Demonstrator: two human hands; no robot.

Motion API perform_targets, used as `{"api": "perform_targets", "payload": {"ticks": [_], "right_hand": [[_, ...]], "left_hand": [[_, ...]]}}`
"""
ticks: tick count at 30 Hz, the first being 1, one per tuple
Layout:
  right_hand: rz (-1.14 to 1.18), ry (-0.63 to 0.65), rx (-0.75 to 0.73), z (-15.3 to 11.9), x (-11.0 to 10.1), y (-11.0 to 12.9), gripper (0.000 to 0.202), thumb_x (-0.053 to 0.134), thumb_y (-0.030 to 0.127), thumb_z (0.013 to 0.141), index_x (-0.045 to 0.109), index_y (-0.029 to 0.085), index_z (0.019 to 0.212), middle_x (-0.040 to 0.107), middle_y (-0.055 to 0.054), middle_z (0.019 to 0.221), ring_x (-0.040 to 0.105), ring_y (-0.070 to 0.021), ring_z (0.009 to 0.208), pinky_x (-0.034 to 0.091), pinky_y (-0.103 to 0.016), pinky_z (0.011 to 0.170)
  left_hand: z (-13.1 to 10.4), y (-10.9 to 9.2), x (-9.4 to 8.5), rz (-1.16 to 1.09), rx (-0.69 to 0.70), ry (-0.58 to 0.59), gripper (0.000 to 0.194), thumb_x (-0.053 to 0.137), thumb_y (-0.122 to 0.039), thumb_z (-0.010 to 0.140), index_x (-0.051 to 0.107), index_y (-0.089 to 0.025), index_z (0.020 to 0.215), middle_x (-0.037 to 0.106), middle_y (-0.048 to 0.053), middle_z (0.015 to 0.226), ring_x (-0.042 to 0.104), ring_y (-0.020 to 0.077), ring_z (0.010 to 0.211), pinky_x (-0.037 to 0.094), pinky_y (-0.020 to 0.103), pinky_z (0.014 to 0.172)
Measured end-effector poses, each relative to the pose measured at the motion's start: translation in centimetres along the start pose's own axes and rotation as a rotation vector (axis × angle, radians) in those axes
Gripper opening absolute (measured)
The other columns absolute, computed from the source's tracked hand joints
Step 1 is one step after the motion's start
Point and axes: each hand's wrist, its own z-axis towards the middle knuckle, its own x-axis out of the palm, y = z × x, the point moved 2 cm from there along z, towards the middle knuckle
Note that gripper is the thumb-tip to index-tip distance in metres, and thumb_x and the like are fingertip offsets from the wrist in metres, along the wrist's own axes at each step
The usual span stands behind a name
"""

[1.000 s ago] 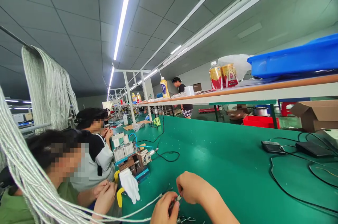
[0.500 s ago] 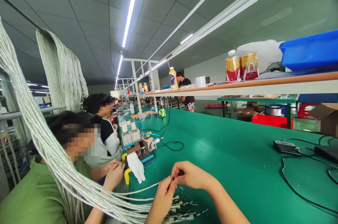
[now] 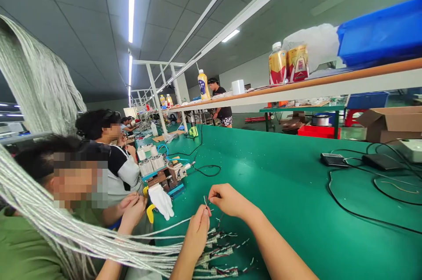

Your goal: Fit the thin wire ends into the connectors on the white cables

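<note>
My left hand (image 3: 198, 227) is closed in a pinch around the end of a grey-white cable (image 3: 173, 226), whose thin wires (image 3: 206, 202), white and dark red, stick up past the thumb. Just right of those wires is my right hand (image 3: 224, 198), fingers pinched together; whatever lies between its fingertips is too small to make out. Below both hands, several more cable ends (image 3: 214, 241) with stripped, splayed wires rest on the green table (image 3: 263, 187). They belong to a thick bundle of cables (image 3: 89, 231) sweeping in from the left.
Beyond the hands stand a small press-like machine (image 3: 161, 170) and a white glove (image 3: 160, 201). On the left, a co-worker in a green shirt (image 3: 23, 245) sits close by. Black pedals (image 3: 334, 160) with cords lie right. A shelf (image 3: 296, 82) with bottles and a blue bin (image 3: 379, 34) runs above.
My right hand's fingertips have drawn slightly away from my left hand, and the wires now show between them. The view has turned somewhat to the right.
</note>
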Motion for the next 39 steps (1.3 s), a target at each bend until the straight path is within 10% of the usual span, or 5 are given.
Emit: {"api": "perform_targets", "payload": {"ticks": [11, 17, 39], "right_hand": [[-0.005, -0.074, -0.075, -0.3, -0.4, 1.4, 0.04, 0.058, 0.009, 0.083, 0.061, 0.026, 0.119, 0.06, -0.001, 0.105, 0.055, -0.0119, 0.081, 0.039, -0.021, 0.066], [-0.076, -0.077, -0.141, -0.2, -0.2, 1.5, 0.015, 0.06, 0.009, 0.084, 0.065, 0.021, 0.092, 0.061, 0.002, 0.086, 0.054, -0.0119, 0.08, 0.037, -0.021, 0.067], [0.095, -0.071, -0.081, 0.3, 1.2, 1.2, 0.017, 0.064, 0.012, 0.083, 0.069, 0.022, 0.096, 0.06, 0.003, 0.084, 0.051, -0.009, 0.071, 0.034, -0.02, 0.061]], "left_hand": [[0.6, 0.4, -0.1, -0.063, 0.005, -0.067, 0.04, 0.043, -0.056, 0.094, 0.052, -0.019, 0.083, 0.058, 0.0, 0.069, 0.054, 0.0114, 0.059, 0.042, 0.022, 0.055], [1.0, 1.6, 0.0, -0.145, -0.105, -0.187, 0.048, 0.055, -0.067, 0.082, 0.048, -0.019, 0.079, 0.061, 0.0, 0.062, 0.057, 0.0128, 0.047, 0.046, 0.022, 0.044], [0.6, 1.0, -0.2, -0.11, -0.02, -0.131, 0.04, 0.043, -0.055, 0.093, 0.052, -0.017, 0.087, 0.057, -0.004, 0.055, 0.05, 0.0082, 0.039, 0.036, 0.018, 0.04]]}}
